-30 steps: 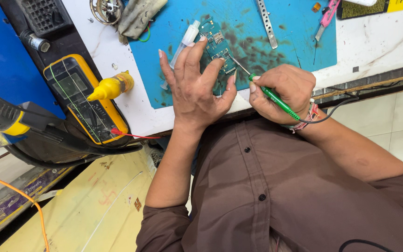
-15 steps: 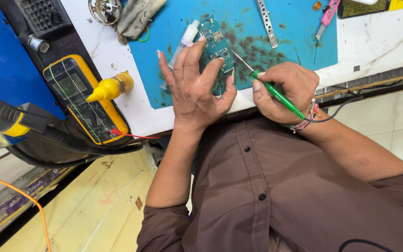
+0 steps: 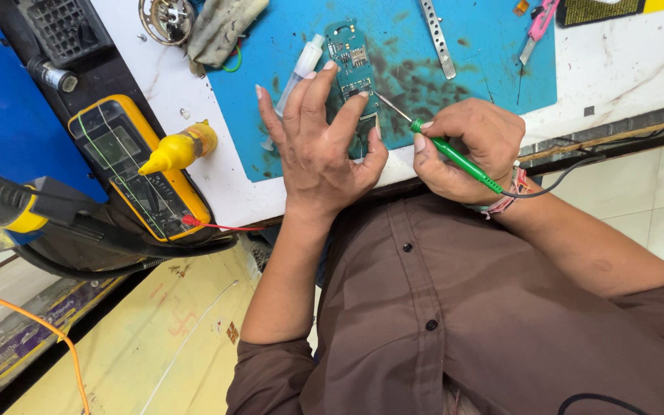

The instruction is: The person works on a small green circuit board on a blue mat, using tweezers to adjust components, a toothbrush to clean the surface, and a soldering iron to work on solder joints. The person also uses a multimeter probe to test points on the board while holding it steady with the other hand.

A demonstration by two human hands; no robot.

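Observation:
A small green circuit board (image 3: 350, 61) lies on a stained blue work mat (image 3: 470, 61). My left hand (image 3: 318, 146) rests on the board's near end, fingers spread and pressing it down. My right hand (image 3: 466, 146) grips a green soldering iron (image 3: 455, 157) like a pen. Its thin metal tip (image 3: 393, 111) points at the board's near edge, right beside my left fingertips. A black cable (image 3: 562, 180) runs from the iron past my wrist. A clear syringe (image 3: 301, 65) lies just left of the board.
A yellow multimeter (image 3: 128, 165) with a red lead lies at the left, a yellow squeeze bottle (image 3: 178, 150) on it. Metal tweezers (image 3: 438, 34) and a pink tool (image 3: 535, 27) lie on the mat's far side. A grey cloth (image 3: 220, 31) sits at the top.
The iron's tip has moved a little closer to the board's near edge. My left hand stays pressed on the board.

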